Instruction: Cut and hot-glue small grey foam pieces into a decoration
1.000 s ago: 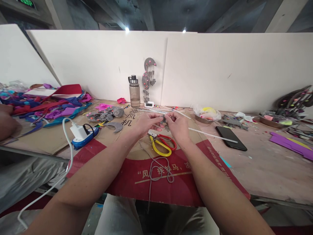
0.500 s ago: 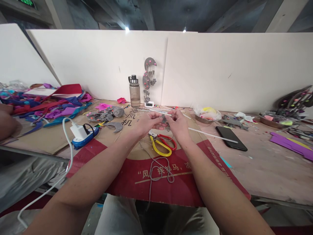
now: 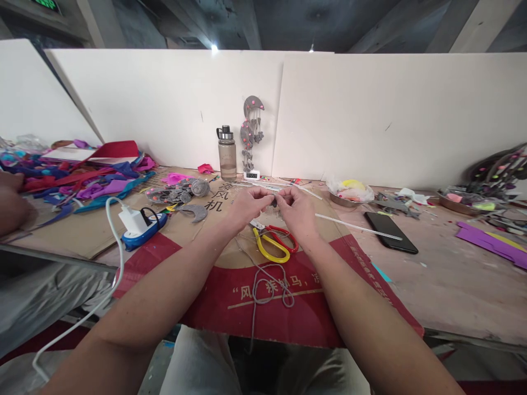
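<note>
My left hand (image 3: 252, 207) and my right hand (image 3: 295, 209) meet above the cardboard, fingertips pinched together on a small dark grey felt piece (image 3: 274, 202). Most of that piece is hidden by the fingers. Just below them lie scissors (image 3: 272, 249) with one yellow and one red handle. Grey yarn (image 3: 263, 300) runs in loose loops from near the scissors over the red part of the cardboard (image 3: 214, 304). To the left of my hands rest a grey felt crescent (image 3: 196, 213) and a ball of grey yarn (image 3: 200, 187).
A water bottle (image 3: 227, 156) stands behind, beside a grey moon-shaped hanging ornament (image 3: 252, 131). A phone (image 3: 391, 232) with a clear stick across it lies right. A blue power strip (image 3: 144, 233) and coloured felt scraps (image 3: 99, 173) are left, near another person's hand (image 3: 14, 203).
My fingertips have drawn closer together around the felt piece, and less of it shows. My left fingers have curled in. The scissors and yarn stay where they were.
</note>
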### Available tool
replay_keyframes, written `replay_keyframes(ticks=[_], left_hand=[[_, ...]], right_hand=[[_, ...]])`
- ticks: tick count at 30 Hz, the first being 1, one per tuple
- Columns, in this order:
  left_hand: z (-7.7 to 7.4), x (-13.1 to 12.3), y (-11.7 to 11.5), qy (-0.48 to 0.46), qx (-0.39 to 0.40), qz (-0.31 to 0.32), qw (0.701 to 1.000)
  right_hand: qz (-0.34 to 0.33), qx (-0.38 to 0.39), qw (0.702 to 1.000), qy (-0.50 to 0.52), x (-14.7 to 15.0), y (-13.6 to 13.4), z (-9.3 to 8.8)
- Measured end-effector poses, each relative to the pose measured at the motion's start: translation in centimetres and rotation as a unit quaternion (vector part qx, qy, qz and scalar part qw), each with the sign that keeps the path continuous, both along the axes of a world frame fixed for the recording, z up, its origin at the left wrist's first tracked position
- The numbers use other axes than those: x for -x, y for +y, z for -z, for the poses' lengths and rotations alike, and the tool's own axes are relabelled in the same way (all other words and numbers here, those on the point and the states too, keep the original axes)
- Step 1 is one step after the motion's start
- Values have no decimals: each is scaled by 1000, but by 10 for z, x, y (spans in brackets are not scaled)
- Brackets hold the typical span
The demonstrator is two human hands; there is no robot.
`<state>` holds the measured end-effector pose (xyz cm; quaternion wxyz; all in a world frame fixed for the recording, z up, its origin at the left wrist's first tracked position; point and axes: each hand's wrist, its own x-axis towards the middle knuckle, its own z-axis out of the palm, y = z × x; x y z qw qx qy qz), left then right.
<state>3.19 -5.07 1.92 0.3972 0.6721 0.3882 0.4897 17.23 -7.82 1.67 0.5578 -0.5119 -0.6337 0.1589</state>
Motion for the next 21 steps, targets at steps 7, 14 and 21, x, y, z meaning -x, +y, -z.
replay_keyframes(ticks=[7,14,21], left_hand=[[1,-1,3,-49,38,29,998],[0,0,5,-121,68,26,990],[0,0,4,-110,60,23,992]], right_hand=[[-12,-47,997,-55,-1,-2,1],[-45,-56,997,-39,-4,0,5],[-28,-26,999,-6,-1,-3,4]])
